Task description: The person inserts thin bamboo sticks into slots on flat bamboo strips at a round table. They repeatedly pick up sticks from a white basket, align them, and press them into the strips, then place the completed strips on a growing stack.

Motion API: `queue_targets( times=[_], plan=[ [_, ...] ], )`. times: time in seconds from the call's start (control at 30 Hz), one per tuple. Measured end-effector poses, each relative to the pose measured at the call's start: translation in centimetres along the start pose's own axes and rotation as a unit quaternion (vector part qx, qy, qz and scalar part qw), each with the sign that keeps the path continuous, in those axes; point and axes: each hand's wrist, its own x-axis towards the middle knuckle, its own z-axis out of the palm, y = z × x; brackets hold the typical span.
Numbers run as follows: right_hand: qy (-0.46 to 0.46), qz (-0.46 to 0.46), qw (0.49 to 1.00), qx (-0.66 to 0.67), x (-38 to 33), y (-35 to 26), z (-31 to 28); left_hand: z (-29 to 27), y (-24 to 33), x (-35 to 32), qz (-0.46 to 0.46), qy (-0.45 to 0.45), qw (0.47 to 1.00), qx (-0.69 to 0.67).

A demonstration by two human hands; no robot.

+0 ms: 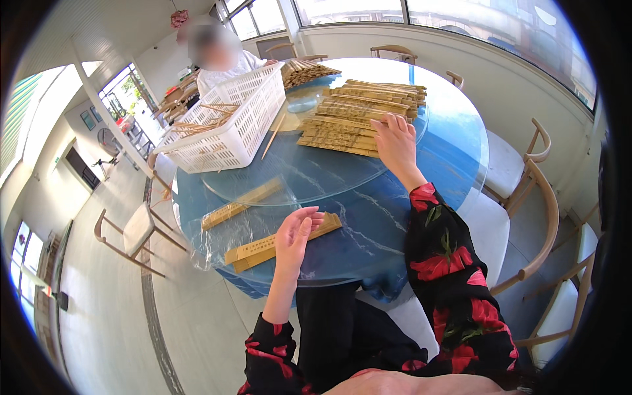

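Observation:
My left hand [297,238] is above the near edge of the table, its fingers stretched to the right and slightly bent. Just beneath it, long yellow printed paper sleeves [258,251] lie overlapped, and I see nothing gripped there. Another yellow sleeve [242,203] lies beyond them, partly under clear plastic film [209,253]. My right hand [397,146] reaches to the right side of a wide pile of similar yellow sleeves [345,122]. Its fingers are curled and drawn together at the pile; whatever is between the fingertips is hidden.
A white slatted plastic basket [227,141] with thin wooden chopsticks [204,124] stands at the left. One chopstick [273,136] lies beside it. Behind are more bundled strips [306,72] and a person in white [230,69]. Wooden chairs [141,230] surround the round blue table [349,230].

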Motion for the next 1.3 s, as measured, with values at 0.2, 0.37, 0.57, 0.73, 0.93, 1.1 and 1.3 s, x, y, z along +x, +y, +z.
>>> queue_targets(
  times=[0.2,0.37,0.57,0.73,0.93,1.1,1.3],
  plan=[
    [0.020,-0.022,0.999,0.043,-0.7,-1.5,-1.0,0.3,-0.2,-0.1,0.070,0.011,0.989,0.129],
    [0.018,-0.036,0.988,0.149,-1.3,-3.8,-2.3,-4.8,4.9,5.9,0.156,0.058,0.936,0.309],
    [0.016,-0.025,0.975,0.221,-1.4,-4.1,-2.4,-15.4,8.8,22.3,0.270,0.179,0.792,0.517],
    [-0.007,-0.004,0.969,0.248,-1.2,-4.2,-3.1,-25.0,5.7,34.2,-0.093,-0.032,0.697,0.710],
    [-0.057,-0.003,0.964,0.259,-1.5,-4.6,-3.6,-24.6,3.2,34.3,-0.249,-0.059,0.538,0.803],
    [-0.086,-0.005,0.958,0.272,-1.5,-4.5,-4.0,-23.3,3.6,34.5,-0.247,-0.046,0.493,0.833],
    [-0.096,-0.016,0.955,0.280,-1.6,-4.4,-3.7,-22.5,5.2,35.6,-0.092,0.036,0.469,0.878]
  ],
)
